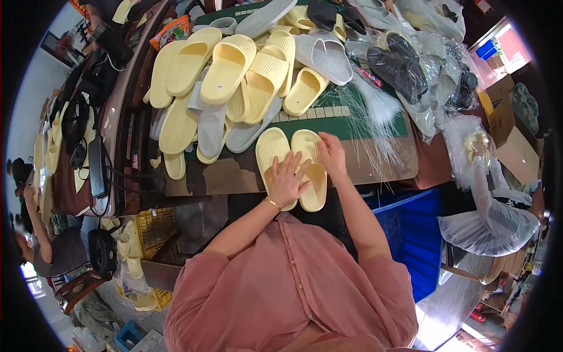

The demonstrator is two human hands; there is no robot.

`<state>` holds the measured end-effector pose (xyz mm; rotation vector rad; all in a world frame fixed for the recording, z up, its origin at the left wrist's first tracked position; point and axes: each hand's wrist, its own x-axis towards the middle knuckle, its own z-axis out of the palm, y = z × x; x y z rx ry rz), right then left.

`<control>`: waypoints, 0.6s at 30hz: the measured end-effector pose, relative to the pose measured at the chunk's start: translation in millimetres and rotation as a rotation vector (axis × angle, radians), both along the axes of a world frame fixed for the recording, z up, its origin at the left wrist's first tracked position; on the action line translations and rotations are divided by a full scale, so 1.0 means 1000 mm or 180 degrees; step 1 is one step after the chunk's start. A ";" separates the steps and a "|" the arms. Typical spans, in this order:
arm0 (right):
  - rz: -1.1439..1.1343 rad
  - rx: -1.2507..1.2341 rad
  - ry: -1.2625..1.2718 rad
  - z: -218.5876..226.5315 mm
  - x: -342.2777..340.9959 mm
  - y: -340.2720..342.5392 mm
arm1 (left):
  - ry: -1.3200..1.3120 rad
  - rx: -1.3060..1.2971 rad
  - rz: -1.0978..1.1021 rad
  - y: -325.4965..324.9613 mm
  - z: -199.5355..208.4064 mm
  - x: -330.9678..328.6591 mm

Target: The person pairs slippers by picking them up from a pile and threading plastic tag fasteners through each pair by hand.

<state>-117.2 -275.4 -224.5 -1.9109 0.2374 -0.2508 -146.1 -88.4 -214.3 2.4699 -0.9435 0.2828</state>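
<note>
Two pale yellow slippers lie side by side at the table's front edge, directly before me. My left hand rests across them with its fingers spread, over the left slipper and the inner side of the right slipper. At the right slipper's outer edge, near its far end, my right hand is closed with curled fingers. Its fingertips are partly hidden. Beyond them is a heap of yellow slippers mixed with grey slippers, several lying on top of one another.
Thin clear plastic strands spread over the green mat at right. Dark slippers in clear bags are piled beyond. A blue bin stands below the table's right side, a yellow crate below its left. Another person sits at right.
</note>
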 end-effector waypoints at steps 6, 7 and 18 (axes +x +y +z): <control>-0.0421 -0.2385 -0.0298 -0.008 0.040 -0.036 | -0.0337 0.0012 0.0027 0.002 -0.006 0.002; -0.0387 -0.2560 -0.0127 -0.011 0.044 -0.041 | -0.0385 0.0018 0.0020 0.002 -0.006 0.002; 0.0437 -0.3885 -0.0184 -0.016 0.057 -0.062 | -0.0386 -0.0071 0.0061 0.004 -0.004 0.002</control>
